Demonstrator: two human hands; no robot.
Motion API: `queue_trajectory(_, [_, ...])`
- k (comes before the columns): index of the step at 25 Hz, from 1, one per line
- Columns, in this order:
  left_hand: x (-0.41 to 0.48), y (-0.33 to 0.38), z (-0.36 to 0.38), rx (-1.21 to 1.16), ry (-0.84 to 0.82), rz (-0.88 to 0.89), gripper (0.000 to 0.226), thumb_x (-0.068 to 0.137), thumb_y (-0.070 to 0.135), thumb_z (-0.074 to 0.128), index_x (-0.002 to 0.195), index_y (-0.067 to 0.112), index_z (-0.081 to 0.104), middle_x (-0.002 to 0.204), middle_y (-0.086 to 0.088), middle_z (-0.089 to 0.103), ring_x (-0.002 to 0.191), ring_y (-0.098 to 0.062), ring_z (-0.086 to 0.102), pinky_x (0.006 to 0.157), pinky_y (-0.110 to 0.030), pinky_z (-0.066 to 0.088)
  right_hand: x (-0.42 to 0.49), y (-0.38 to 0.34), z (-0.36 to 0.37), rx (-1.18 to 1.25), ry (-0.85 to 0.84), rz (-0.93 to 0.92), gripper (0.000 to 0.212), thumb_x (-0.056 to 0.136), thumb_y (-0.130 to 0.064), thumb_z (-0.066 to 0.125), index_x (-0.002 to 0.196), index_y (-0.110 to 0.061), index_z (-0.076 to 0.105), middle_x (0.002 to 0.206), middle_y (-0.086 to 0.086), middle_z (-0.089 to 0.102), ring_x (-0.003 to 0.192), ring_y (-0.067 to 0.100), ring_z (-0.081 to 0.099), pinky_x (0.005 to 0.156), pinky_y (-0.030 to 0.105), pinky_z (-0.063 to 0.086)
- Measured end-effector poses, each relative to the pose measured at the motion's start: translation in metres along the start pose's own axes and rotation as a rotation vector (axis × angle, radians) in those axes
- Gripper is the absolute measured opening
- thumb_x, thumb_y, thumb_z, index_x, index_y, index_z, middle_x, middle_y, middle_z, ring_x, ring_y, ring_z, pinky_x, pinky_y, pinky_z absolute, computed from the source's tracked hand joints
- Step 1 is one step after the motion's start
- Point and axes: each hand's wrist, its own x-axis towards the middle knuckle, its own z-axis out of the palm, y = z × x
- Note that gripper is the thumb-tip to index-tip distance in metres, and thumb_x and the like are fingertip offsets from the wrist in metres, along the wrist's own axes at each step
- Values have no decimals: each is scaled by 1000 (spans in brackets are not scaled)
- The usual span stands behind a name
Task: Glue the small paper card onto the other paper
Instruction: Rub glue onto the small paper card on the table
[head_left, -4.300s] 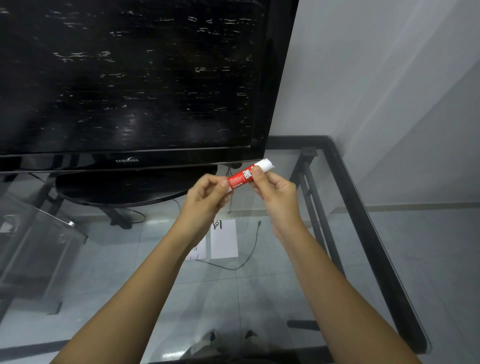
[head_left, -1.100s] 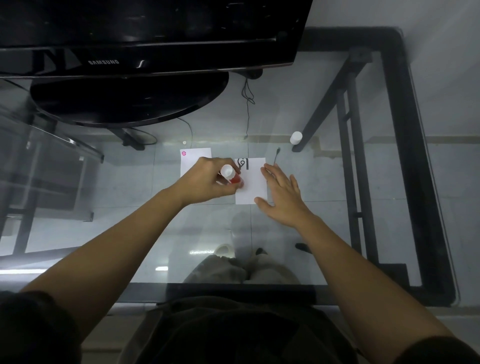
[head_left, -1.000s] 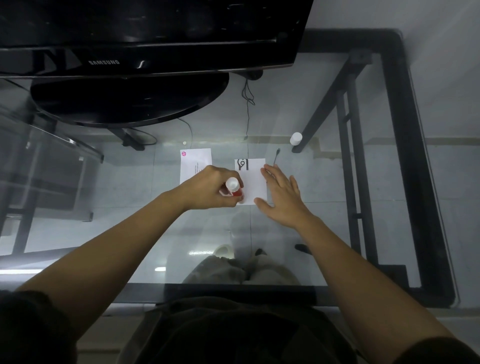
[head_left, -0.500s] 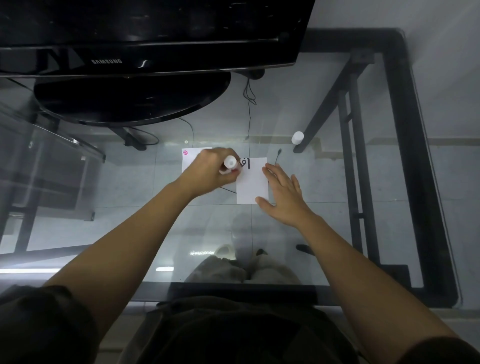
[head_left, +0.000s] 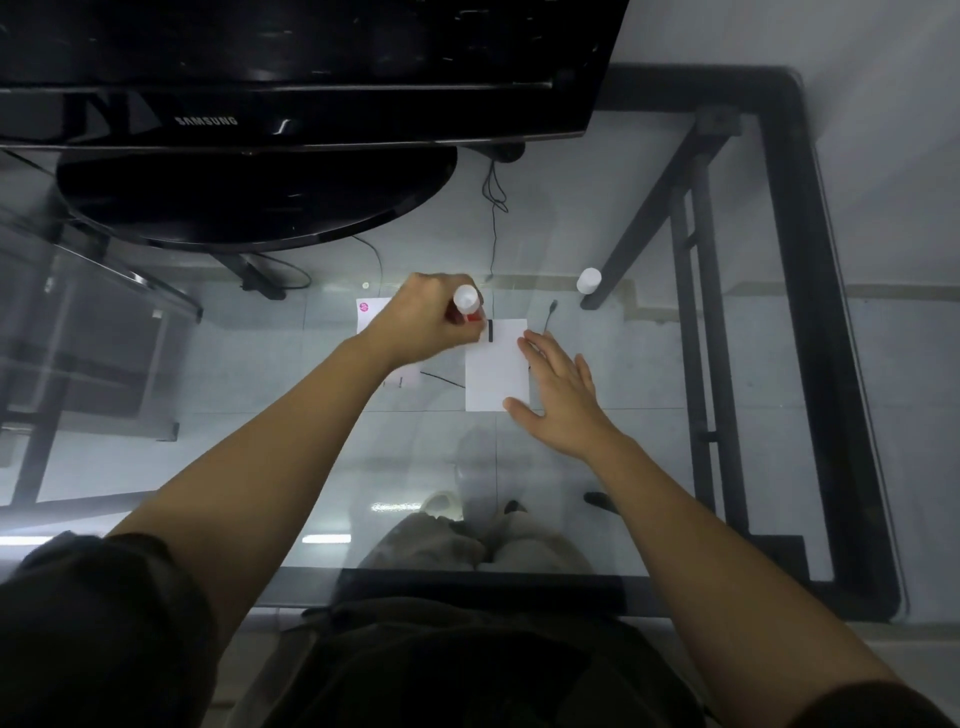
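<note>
A small white paper card (head_left: 496, 371) lies on the glass table, with a black mark at its far left corner. My right hand (head_left: 558, 395) lies flat, fingers spread, pressing on the card's right edge. My left hand (head_left: 423, 322) grips a red glue stick (head_left: 467, 306) upright, its lower end at the card's far left corner. A second white paper (head_left: 371, 317) with a pink dot lies to the left, mostly hidden under my left hand and wrist.
The glue stick's white cap (head_left: 588, 280) stands on the glass table (head_left: 675, 467) at the far right. A black television (head_left: 291, 67) on an oval stand (head_left: 249, 197) fills the far side. Thin cables and the table's black frame (head_left: 810, 312) show through the glass.
My left hand has rubbed the glue stick up and down the card's left side, and now holds it at the far left corner. My right hand has stayed on the card.
</note>
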Motion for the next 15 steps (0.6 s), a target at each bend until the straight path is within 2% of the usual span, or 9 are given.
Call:
queue_trajectory(2, [-2,0,-1,-23,45,-24,17,75,25,73,86,15,64,80,2,65,72,-14,60,60,-14,42,-1,0,-1,6,5,-2,73,88,-40,52,145,-19,11,155,-2,10,143,16,1,110,38,-9])
queue_trajectory(7, [-45,4,15,-68,-128,12,17,72,25,74,82,14,66,82,-2,70,75,-14,64,69,-28,53,-2,0,-1,9,17,-1,74,88,-40,53,145,-16,12,155,0,10,143,17,2,112,41,-6])
queue_trajectory(11, [-40,11,18,-16,-182,72,16,73,24,72,82,13,65,80,-3,70,71,-16,63,68,-31,53,-1,-1,-1,2,10,-2,74,88,-40,53,144,-16,13,155,1,11,143,18,3,113,43,-3])
queue_trajectory(13, [-27,11,13,-1,-151,60,17,73,24,73,81,12,63,77,-3,68,69,-16,62,64,-30,50,-1,-1,-1,4,6,-4,73,88,-40,53,144,-16,12,155,0,10,143,17,3,113,42,-4])
queue_trajectory(15, [-12,8,7,-7,-50,14,17,75,23,72,82,11,63,77,-3,67,69,-17,60,64,-27,48,-2,-2,-2,4,6,-3,74,88,-39,53,145,-16,12,155,0,10,142,16,3,113,42,-4])
